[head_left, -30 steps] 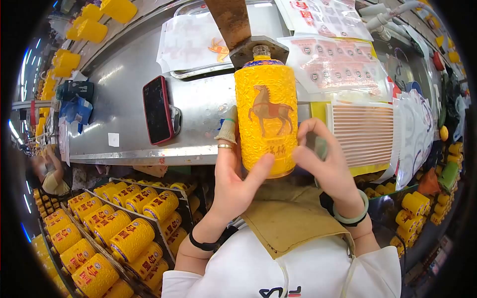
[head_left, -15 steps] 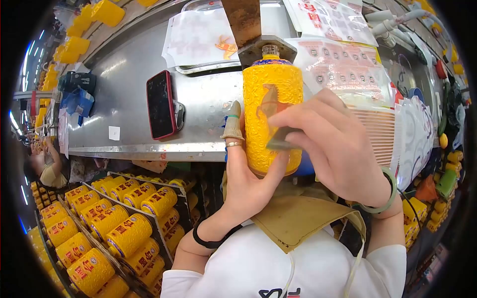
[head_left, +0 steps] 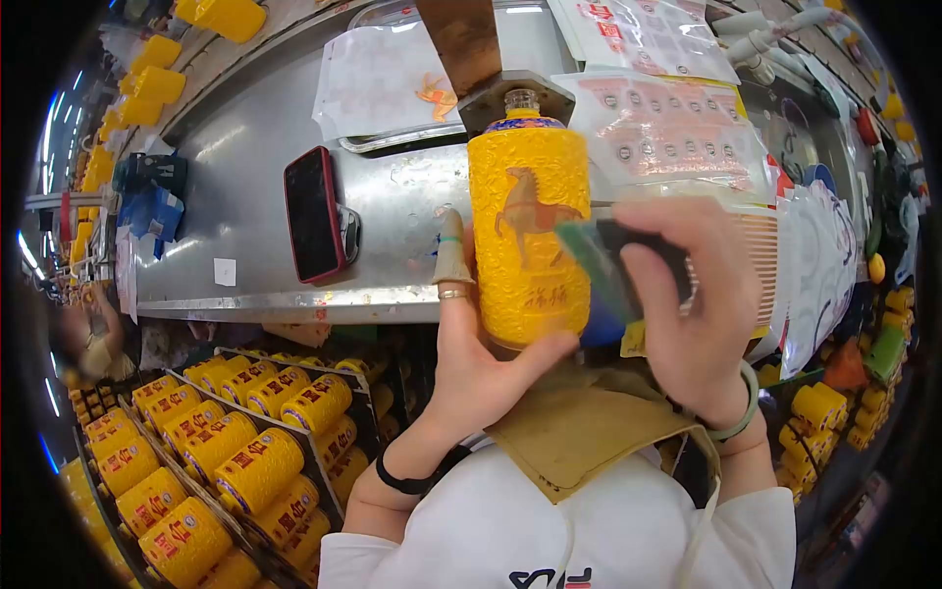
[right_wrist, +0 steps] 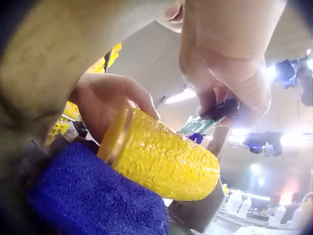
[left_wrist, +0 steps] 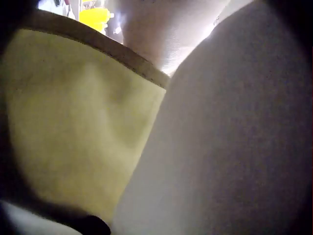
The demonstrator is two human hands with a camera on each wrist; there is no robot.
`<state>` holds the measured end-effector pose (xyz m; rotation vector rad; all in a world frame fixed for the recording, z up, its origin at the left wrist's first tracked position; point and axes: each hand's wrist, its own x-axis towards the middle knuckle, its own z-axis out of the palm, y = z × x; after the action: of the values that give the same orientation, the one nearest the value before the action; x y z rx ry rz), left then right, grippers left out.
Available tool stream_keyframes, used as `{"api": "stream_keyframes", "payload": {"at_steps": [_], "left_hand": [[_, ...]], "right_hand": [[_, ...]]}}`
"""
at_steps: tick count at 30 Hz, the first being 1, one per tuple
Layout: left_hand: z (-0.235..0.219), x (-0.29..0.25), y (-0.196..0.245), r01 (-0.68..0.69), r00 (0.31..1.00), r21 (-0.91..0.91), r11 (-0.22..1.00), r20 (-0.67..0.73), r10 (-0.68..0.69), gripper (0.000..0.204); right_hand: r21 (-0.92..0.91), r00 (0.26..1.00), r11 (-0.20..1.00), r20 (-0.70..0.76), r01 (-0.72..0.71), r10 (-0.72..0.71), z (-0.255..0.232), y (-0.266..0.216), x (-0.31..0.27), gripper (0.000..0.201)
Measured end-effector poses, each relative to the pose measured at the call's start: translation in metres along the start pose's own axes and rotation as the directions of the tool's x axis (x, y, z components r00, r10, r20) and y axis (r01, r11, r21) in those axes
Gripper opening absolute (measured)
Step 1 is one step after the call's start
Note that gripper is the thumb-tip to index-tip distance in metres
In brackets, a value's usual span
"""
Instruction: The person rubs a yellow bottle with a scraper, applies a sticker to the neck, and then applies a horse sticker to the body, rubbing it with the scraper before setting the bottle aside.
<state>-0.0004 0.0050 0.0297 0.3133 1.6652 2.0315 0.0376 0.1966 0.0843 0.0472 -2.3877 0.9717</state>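
Note:
A yellow embossed bottle [head_left: 530, 236] with a brown horse picture lies with its clear neck against a metal bracket [head_left: 515, 98]. Around its lower left side curls the left hand [head_left: 481, 368], thumb along the bottom end and a cloth cot on one finger. The right hand [head_left: 702, 294], blurred, pinches a thin dark-green flat piece [head_left: 599, 265] beside the bottle's right side. In the right wrist view the right hand [right_wrist: 225, 63] holds that piece [right_wrist: 200, 125] over the bottle [right_wrist: 166, 156], and a blue cloth [right_wrist: 98, 191] lies below. The left wrist view shows mostly skin and apron.
A phone [head_left: 314, 216] stands on the metal table [head_left: 226, 187]. A tray with a white sheet [head_left: 373, 83] is behind it. Printed sheets [head_left: 667, 128] lie at the right, and crates of yellow bottles [head_left: 265, 461] stand at lower left.
Since half a second ago, the right hand has moved right off the bottle's front with the green piece, uncovering the horse and the lettering. The left hand keeps its hold on the bottle.

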Motion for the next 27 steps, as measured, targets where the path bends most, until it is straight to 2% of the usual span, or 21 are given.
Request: {"api": "stream_keyframes", "payload": {"at_steps": [1, 2, 3, 5, 6, 8, 9, 10, 11, 13, 14, 17, 19, 22, 24, 27], "left_hand": [[-0.005, -0.003, -0.005, -0.072, 0.997, 0.080, 0.994, 0.039, 0.070, 0.119], [-0.009, -0.004, -0.009, -0.146, 0.987, 0.156, 0.977, 0.084, 0.134, 0.129], [-0.013, -0.005, -0.012, -0.143, 0.988, 0.157, 0.977, 0.087, 0.131, 0.129], [-0.018, -0.005, -0.014, -0.145, 0.988, 0.272, 0.951, 0.096, 0.123, 0.141], [-0.015, -0.005, -0.014, -0.086, 0.996, 0.197, 0.977, 0.048, 0.078, 0.128], [-0.017, -0.004, -0.018, -0.071, 0.997, 0.183, 0.980, -0.005, 0.073, 0.123], [-0.018, -0.002, -0.020, -0.061, 0.996, 0.166, 0.984, -0.054, 0.071, 0.117], [-0.017, -0.003, -0.019, -0.111, 0.990, 0.240, 0.964, -0.053, 0.127, 0.109], [-0.018, -0.003, -0.018, -0.115, 0.991, 0.237, 0.965, -0.046, 0.129, 0.109], [-0.018, -0.006, -0.015, -0.169, 0.984, 0.408, 0.897, 0.017, 0.177, 0.115], [-0.016, -0.006, -0.014, -0.170, 0.984, 0.408, 0.897, 0.022, 0.176, 0.115], [-0.012, -0.005, -0.012, -0.188, 0.974, 0.502, 0.844, -0.013, 0.224, 0.112], [-0.011, -0.004, -0.014, -0.269, 0.945, 0.511, 0.817, -0.026, 0.327, 0.107], [-0.006, -0.004, -0.010, -0.255, 0.947, 0.498, 0.829, -0.046, 0.319, 0.105], [-0.008, -0.004, -0.012, -0.249, 0.945, 0.533, 0.809, -0.047, 0.322, 0.103], [-0.011, -0.006, -0.009, -0.266, 0.939, 0.600, 0.755, -0.018, 0.345, 0.101]], "right_hand": [[0.113, 0.995, 0.990, -0.029, -0.090, 0.093, 0.001, -0.004, -0.007, 0.027], [0.203, 0.979, 0.958, 0.041, -0.203, 0.199, 0.002, -0.009, -0.016, 0.024], [0.230, 0.961, 0.934, 0.112, -0.274, 0.254, 0.005, -0.011, -0.023, 0.022], [0.179, 0.917, 0.901, 0.128, -0.395, 0.377, 0.009, -0.010, -0.037, 0.020], [0.181, 0.918, 0.901, 0.126, -0.395, 0.377, 0.010, -0.004, -0.041, 0.020], [0.045, 0.929, 0.929, -0.013, -0.368, 0.369, 0.009, 0.005, -0.049, 0.019], [0.042, 0.898, 0.898, -0.017, -0.438, 0.439, 0.006, 0.004, -0.048, 0.018], [0.075, 0.888, 0.886, -0.014, -0.457, 0.459, 0.003, 0.002, -0.048, 0.018], [0.106, 0.879, 0.874, -0.008, -0.474, 0.477, 0.000, -0.001, -0.048, 0.017], [0.310, 0.876, 0.828, 0.029, -0.467, 0.482, 0.001, -0.015, -0.046, 0.016], [0.314, 0.867, 0.813, 0.080, -0.490, 0.492, 0.001, -0.019, -0.045, 0.015], [0.244, 0.875, 0.842, 0.075, -0.481, 0.478, 0.008, -0.014, -0.046, 0.013], [0.277, 0.861, 0.819, 0.072, -0.503, 0.504, 0.010, -0.015, -0.047, 0.013], [0.301, 0.869, 0.818, 0.086, -0.490, 0.488, 0.013, -0.020, -0.042, 0.013], [0.271, 0.896, 0.854, 0.118, -0.443, 0.428, 0.014, -0.022, -0.040, 0.013], [0.259, 0.860, 0.821, 0.118, -0.510, 0.497, 0.013, -0.021, -0.045, 0.011]]}}
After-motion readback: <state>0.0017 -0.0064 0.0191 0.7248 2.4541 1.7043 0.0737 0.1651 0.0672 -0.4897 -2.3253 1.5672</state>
